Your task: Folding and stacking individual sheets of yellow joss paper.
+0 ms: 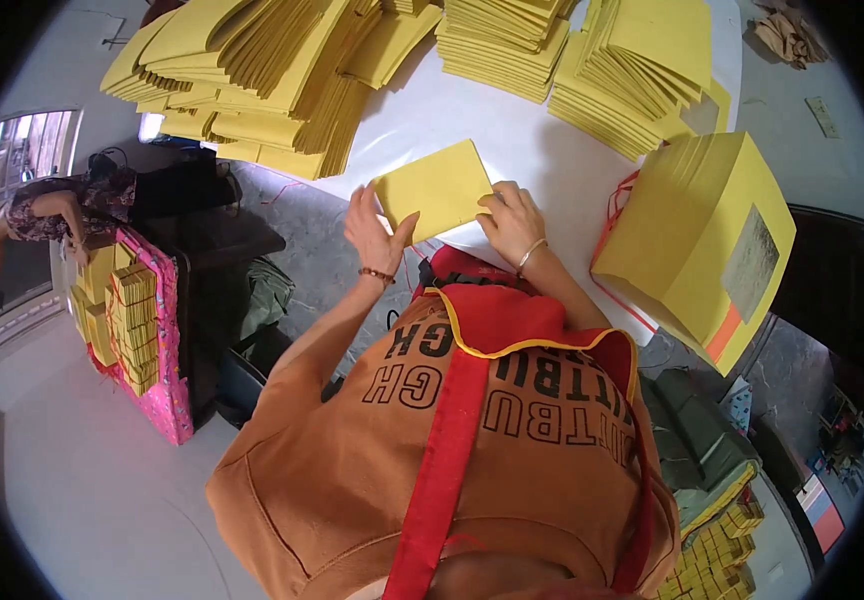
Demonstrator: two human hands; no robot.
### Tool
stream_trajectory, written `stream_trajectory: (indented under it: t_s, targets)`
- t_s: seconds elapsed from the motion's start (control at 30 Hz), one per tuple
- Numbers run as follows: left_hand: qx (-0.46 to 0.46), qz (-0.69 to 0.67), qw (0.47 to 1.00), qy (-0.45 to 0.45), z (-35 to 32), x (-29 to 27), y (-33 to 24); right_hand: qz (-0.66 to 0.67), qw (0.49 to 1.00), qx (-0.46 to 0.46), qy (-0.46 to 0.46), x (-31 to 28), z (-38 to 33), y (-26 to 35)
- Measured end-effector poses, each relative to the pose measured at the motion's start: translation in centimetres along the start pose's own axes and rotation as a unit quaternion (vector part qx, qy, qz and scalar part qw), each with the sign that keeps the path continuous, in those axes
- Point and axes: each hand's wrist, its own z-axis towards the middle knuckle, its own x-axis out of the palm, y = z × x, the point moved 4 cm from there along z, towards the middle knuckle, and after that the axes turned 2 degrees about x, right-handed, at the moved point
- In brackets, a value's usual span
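View: head camera, looking down; we read its dial with twelve at the top.
Yellow piece: one flat rectangle, at twelve o'clock near the centre, over the near edge of the tabletop; whether it rests there or is lifted, we cannot tell.
Left hand: grip closed on the piece's eight o'clock corner, fingers along the side edge, thumb at the lower edge; beaded bracelet at the wrist.
Right hand: grip closed on the piece's edge between three and four o'clock, fingers bent; pale bracelet at the wrist.
Folded yellow stacks: we list a large heap toward eleven, a smaller pile just past twelve, a third between one and two.
Yellow bundle: large and upright, between two and three, a grey panel on its outer face; red cord beside it.
Clothing: red apron with yellow trim over a brown top, toward six.
Side station: pink cloth and small yellow blocks at nine; a co-worker leans just above.
More blocks: yellow, stacked, between four and five.
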Motion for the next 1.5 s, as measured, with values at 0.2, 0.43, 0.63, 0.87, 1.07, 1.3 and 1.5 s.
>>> stream_trajectory:
  t_s: [0.2, 0.43, 0.63, 0.87, 1.07, 1.3, 1.5]
  targets:
    - [-0.491, -0.477, 0.729, 0.019, -2.3, 2.5, 0.3, 0.054, 0.997, 0.026, -0.051, 0.0, 0.6, -1.1]
    - [-0.253, -0.564, 0.756, 0.214, 1.5, 1.3, -2.2, 0.142, 0.972, 0.044, -0.183, -2.7, 1.0, -0.8]
    - [0.079, -0.391, 0.876, 0.271, 4.0, 6.9, 1.4, 0.231, 0.966, 0.052, -0.103, -1.1, -0.3, -3.3]
    - [-0.108, -0.498, 0.817, 0.268, 6.5, 4.4, -4.1, 0.417, 0.878, 0.173, -0.161, -0.3, -0.2, -4.7]
    - [-0.105, -0.328, 0.917, 0.202, 8.5, 8.9, -2.1, 0.465, 0.849, 0.247, -0.046, 0.2, 0.4, -4.8]
    - [0.134, -0.063, 0.986, 0.075, 9.9, 5.7, -6.4, 0.459, 0.844, 0.277, -0.033, 0.3, 1.8, -5.2]
    - [0.305, -0.026, 0.948, 0.082, 8.0, 6.4, -10.9, 0.447, 0.856, 0.258, -0.034, 1.1, 2.4, -4.8]
